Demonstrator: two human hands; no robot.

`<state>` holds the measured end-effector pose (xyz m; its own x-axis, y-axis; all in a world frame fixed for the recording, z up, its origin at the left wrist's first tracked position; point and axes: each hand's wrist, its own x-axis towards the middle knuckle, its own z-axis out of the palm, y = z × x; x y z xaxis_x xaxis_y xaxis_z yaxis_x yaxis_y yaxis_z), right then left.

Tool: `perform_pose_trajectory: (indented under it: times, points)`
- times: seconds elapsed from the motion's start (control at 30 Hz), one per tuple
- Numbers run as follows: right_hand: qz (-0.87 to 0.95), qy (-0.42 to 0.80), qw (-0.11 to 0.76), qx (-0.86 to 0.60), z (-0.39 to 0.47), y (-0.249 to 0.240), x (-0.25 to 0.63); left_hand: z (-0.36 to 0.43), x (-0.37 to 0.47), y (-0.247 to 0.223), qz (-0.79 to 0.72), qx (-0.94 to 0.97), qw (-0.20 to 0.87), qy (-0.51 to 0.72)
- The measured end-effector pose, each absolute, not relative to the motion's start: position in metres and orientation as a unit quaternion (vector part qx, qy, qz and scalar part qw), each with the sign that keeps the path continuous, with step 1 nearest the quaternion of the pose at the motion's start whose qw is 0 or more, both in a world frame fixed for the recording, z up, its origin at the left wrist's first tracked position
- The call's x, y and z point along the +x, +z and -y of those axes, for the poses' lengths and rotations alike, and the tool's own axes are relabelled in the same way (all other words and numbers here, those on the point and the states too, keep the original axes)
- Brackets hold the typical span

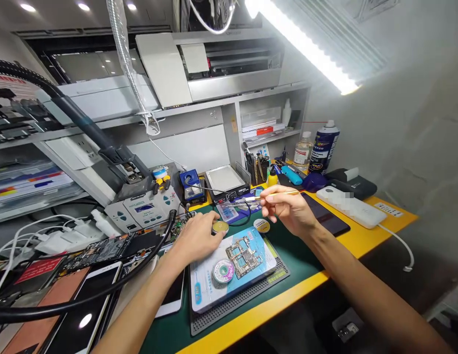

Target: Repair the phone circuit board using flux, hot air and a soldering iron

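My left hand (199, 236) is closed around the edge of a small round tin (220, 226) with yellowish contents, just beyond a blue and white box. In my right hand (290, 209), raised over the mat, a thin yellow stick (284, 193) with a pale tip is pinched between thumb and fingers, pointing left. Whether that tip is bristle or something else is too small to tell. A yellow round lid (261, 225) lies near the box's far edge. On top of the box (206, 290) rest a phone circuit board (244, 255) and a solder wick spool (223, 271).
A grey soldering station (143, 209) stands at the left, with a black hose (133, 280) crossing the foreground. Phones and boards cover the left side. A dark phone (324, 214), white power bank (350, 206) and spray can (323, 147) stand or lie at the right.
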<state>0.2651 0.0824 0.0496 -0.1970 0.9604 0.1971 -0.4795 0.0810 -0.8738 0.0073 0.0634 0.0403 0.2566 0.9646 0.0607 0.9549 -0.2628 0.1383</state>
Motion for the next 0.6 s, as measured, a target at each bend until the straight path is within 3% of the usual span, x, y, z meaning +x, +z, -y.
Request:
perform_pose_trajectory:
  times: [0.3,0.47,0.6]
  points:
    - [0.456,0.649,0.533,-0.295,-0.087,0.043,0.274,-0.08,0.002,0.054,-0.59,0.805,0.064,0.019]
    - [0.524,0.59,0.53,-0.31,-0.083,0.042,0.27,-0.042,-0.011,0.084,-0.587,0.794,-0.023,0.159]
    - [0.61,0.486,0.541,-0.316,-0.051,0.047,0.248,0.008,-0.003,0.088,-0.5,0.809,-0.128,0.281]
